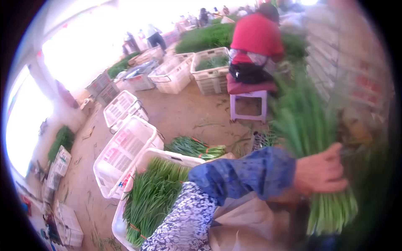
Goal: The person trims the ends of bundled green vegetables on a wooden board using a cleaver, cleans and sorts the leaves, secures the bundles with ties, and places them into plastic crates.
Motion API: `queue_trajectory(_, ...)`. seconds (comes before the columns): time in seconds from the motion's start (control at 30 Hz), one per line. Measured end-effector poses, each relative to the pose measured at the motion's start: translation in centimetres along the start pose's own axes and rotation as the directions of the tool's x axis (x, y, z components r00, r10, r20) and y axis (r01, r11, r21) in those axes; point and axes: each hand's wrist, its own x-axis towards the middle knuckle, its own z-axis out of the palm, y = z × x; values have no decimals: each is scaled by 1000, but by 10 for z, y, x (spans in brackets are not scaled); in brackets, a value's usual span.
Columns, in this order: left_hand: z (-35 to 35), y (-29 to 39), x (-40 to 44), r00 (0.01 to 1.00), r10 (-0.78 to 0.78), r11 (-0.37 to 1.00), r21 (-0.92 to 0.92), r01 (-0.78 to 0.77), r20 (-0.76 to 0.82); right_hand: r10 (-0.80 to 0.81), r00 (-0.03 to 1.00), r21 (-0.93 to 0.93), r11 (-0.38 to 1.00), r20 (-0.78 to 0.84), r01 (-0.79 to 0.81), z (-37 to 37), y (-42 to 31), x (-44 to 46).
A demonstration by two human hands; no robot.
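Note:
My left hand (321,170), at the end of a blue oversleeve, is closed around a large bunch of green chives (303,121). The bunch stands roughly upright, with its pale cut ends (333,211) below my fist and its blurred leaf tips above. Below and left of my arm is a white plastic crate (119,221), holding banded chive bundles (157,196). Another tied bundle (194,147) lies on the floor just beyond that crate. My right hand is not visible.
White crates (125,157) stand at left and farther back. A person in a red top (256,37) sits on a pale purple stool (249,94) ahead. Stacked crates (335,54) rise at right. More people and heaped greens (205,37) are in the background.

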Motion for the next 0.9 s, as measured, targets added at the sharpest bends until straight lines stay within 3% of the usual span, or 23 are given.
queue_trajectory(0.07,-26,-3,-37,956,-226,974,51,220,187,-280,958,-300,910,63,285,25,21,41)
queue_trajectory(0.1,-30,-9,-53,877,-358,931,54,361,320,-415,905,-416,809,96,415,37,33,60)
queue_trajectory(0.17,-7,-21,-99,732,-531,832,99,546,426,-485,862,-540,690,149,482,61,46,96)
queue_trajectory(0.2,11,-21,-125,670,-578,785,94,612,465,-157,974,-532,817,164,222,64,23,93)
queue_trajectory(0.23,32,-24,-150,607,-612,737,87,671,506,-137,979,-519,832,152,197,71,40,101)
queue_trajectory(0.27,53,-23,-168,607,-592,742,64,667,531,-165,982,-566,802,97,190,84,66,113)
queue_trajectory(0.3,73,-22,-184,522,-580,719,92,689,625,-194,980,-612,771,43,179,92,84,122)
queue_trajectory(0.33,91,-24,-201,431,-559,699,124,704,708,-116,987,-586,795,108,157,95,91,128)
queue_trajectory(0.43,143,-1,-242,344,-403,619,-24,785,848,-149,987,-575,803,61,157,85,63,105)
queue_trajectory(0.5,145,-7,-240,356,-381,632,-41,774,854,-135,991,-485,867,-3,117,79,51,111)
queue_trajectory(0.57,144,-11,-235,257,-489,541,59,839,833,-254,940,-266,945,-230,190,75,58,120)
queue_trajectory(0.6,137,-25,-221,87,-437,367,90,926,895,-229,951,-34,973,-206,227,61,48,125)
queue_trajectory(0.63,154,-21,-238,59,-468,260,73,963,882,-178,968,196,957,-176,211,36,32,127)
queue_trajectory(0.67,162,-22,-224,-77,-376,200,162,966,923,91,991,367,929,-101,-48,18,17,111)
queue_trajectory(0.7,167,-26,-228,51,-343,110,-14,994,938,353,936,514,806,-18,-294,0,3,96)
queue_trajectory(0.73,159,-29,-216,135,-601,216,-2,976,788,313,940,532,823,-137,-197,2,-5,100)
queue_trajectory(0.77,162,-38,-216,243,-619,433,66,899,747,321,932,488,848,-168,-204,-4,-33,96)
queue_trajectory(0.8,152,-44,-199,369,-625,544,46,838,688,306,943,455,863,-131,-217,-14,-50,92)
queue_trajectory(0.87,153,-28,-171,437,-672,613,119,781,598,199,935,367,927,-293,-82,-7,-40,81)
queue_trajectory(0.9,160,-21,-168,433,-652,613,97,784,622,235,928,376,919,-289,-115,0,-37,72)
